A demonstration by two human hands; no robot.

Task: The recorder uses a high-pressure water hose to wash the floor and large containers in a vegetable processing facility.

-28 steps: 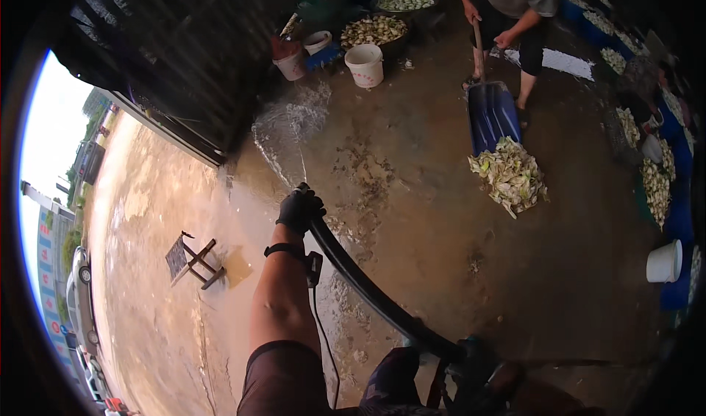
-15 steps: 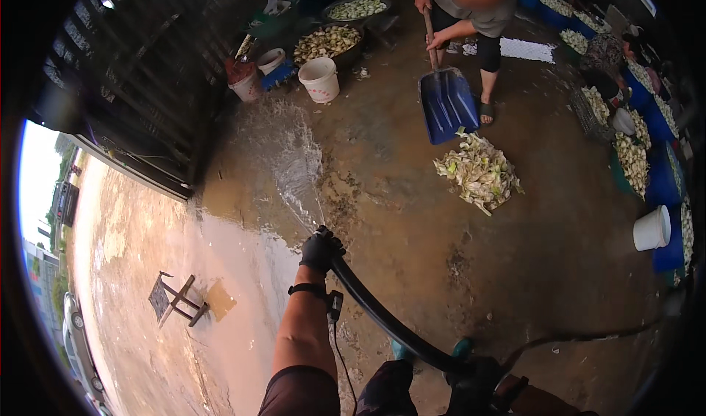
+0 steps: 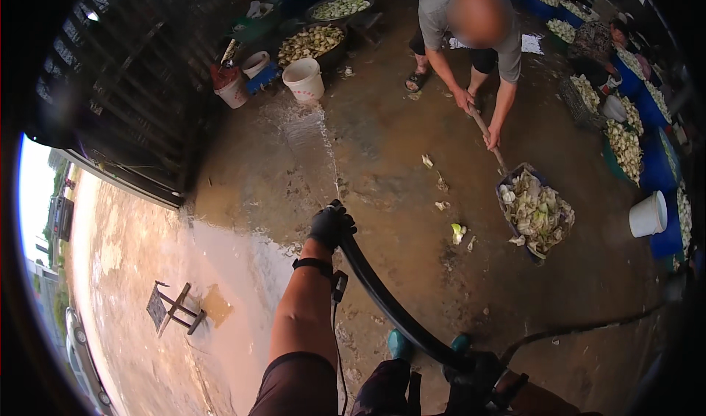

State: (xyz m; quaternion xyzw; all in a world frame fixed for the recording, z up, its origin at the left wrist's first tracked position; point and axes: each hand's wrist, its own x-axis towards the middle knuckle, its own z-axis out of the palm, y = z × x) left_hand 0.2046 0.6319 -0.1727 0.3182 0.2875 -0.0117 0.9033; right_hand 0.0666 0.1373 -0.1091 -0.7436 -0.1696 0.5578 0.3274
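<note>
My black-gloved left hand (image 3: 332,226) grips the end of a thick black hose (image 3: 386,306), from which a narrow jet of water (image 3: 326,155) shoots across the wet floor. My right hand (image 3: 471,378), also gloved, is closed around the hose low in the picture, above my teal boots (image 3: 401,345). In front of me a co-worker (image 3: 434,19) bends with both hands on the wooden handle of a blue shovel (image 3: 505,191), whose blade is heaped with pale leafy scraps (image 3: 537,210). A few loose scraps (image 3: 458,234) lie beside it.
A folding stool (image 3: 175,306) stands at left on pale wet ground by a dark slatted gate (image 3: 140,100). White buckets (image 3: 304,87) and basins of vegetables (image 3: 309,45) sit at the back. Blue crates (image 3: 668,236), a white bucket (image 3: 647,217) and another person (image 3: 592,45) line the right.
The co-worker has bent lower and swung the shovel rightward, and the scrap pile is now on its blade. My left hand has moved rightward in the picture; the spray has narrowed.
</note>
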